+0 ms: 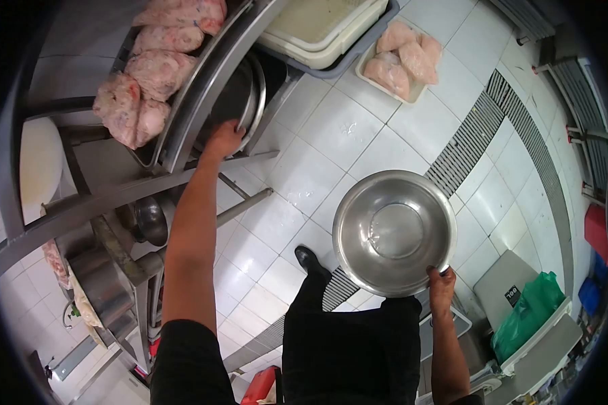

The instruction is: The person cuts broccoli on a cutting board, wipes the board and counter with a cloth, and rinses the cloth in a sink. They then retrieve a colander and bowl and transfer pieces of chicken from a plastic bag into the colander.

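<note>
A wide stainless steel mixing bowl (396, 233) hangs in front of my legs, its inside facing up. My right hand (441, 291) is closed on its near right rim, thumb over the edge. Stretched out to the upper left, my left hand (224, 140) reaches under the metal shelf edge (213, 74). Its fingers are closed at the rim of another round metal bowl (259, 101), which stands partly hidden in the shelf's shadow. Several bags of pale pink raw meat (161, 73) lie on the shelf above that hand.
A white tub of bagged pink meat (400, 62) stands on the tiled floor. Lidded containers (324, 30) sit at the top. Drain grates (467, 145) cross the floor. A green bag (528, 314) lies in a grey crate at right; a dark metal bowl (150, 221) sits under the left rack.
</note>
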`<state>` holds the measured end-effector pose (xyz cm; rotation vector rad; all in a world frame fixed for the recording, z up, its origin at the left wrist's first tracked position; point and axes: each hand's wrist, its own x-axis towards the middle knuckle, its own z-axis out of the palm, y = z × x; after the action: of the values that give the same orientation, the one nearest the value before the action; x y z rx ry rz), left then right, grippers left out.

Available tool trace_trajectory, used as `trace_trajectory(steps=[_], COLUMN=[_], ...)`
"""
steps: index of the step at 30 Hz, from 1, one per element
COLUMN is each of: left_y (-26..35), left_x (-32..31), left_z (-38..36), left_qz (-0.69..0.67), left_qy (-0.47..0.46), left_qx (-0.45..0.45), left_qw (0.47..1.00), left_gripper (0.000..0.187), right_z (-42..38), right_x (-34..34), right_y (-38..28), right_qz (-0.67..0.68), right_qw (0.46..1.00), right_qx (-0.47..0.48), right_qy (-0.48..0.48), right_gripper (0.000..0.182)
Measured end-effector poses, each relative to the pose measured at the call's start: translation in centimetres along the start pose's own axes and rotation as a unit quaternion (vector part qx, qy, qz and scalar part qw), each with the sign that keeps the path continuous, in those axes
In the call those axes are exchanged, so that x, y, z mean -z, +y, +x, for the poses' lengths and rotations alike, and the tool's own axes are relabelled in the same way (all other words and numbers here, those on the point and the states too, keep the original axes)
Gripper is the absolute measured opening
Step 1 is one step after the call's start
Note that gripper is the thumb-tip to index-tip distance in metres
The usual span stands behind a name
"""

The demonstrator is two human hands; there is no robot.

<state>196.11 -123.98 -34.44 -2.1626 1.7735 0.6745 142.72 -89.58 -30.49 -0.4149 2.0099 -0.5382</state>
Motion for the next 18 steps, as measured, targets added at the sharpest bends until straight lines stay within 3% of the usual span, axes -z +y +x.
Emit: trace_trajectory(steps=[2, 4, 7, 11, 13, 14, 16, 18], left_y=[0.8, 0.4, 1.9, 3.2, 2.9, 2.9, 3.4, 3.5], left_x=[0.6, -0.6, 1.9, 4.5, 3.7, 3.3, 3.6, 3.4], left_z=[-0.7, -1.2, -4.0, -7.7, -7.9, -7.9, -8.1, -8.0], left_qz=[0.038, 0.005, 0.016, -0.007, -0.032, -0.045, -0.04, -0.033], left_qy=[-0.032, 0.162, 0.141, 0.164, 0.272, 0.319, 0.302, 0.279], left_qx=[0.001, -0.044, -0.041, -0.044, -0.133, -0.134, -0.1, -0.063], left_qw=[0.999, 0.986, 0.989, 0.985, 0.952, 0.937, 0.947, 0.958], left_gripper=[0.038, 0.029, 0.024, 0.017, 0.012, 0.011, 0.012, 0.013], right_z=[-0.3, -0.5, -0.9, -1.3, -0.8, -0.5, 0.8, 4.0], right_x=[-0.3, -0.3, -0.3, 0.2, 0.5, 0.6, 0.1, -2.1], right_y=[-1.1, -2.1, -3.5, -4.8, -5.3, -5.5, -5.0, -2.2], right_qz=[0.02, 0.013, 0.007, 0.058, 0.058, 0.058, 0.057, 0.05], right_qw=[0.999, 0.999, 0.998, 0.997, 0.998, 0.997, 0.997, 0.991], right_qx=[0.025, 0.031, 0.058, 0.025, 0.011, 0.019, 0.026, 0.121], right_qy=[-0.014, -0.014, -0.023, -0.038, -0.038, -0.045, -0.053, -0.041], right_gripper=[0.015, 0.016, 0.018, 0.018, 0.018, 0.02, 0.022, 0.025])
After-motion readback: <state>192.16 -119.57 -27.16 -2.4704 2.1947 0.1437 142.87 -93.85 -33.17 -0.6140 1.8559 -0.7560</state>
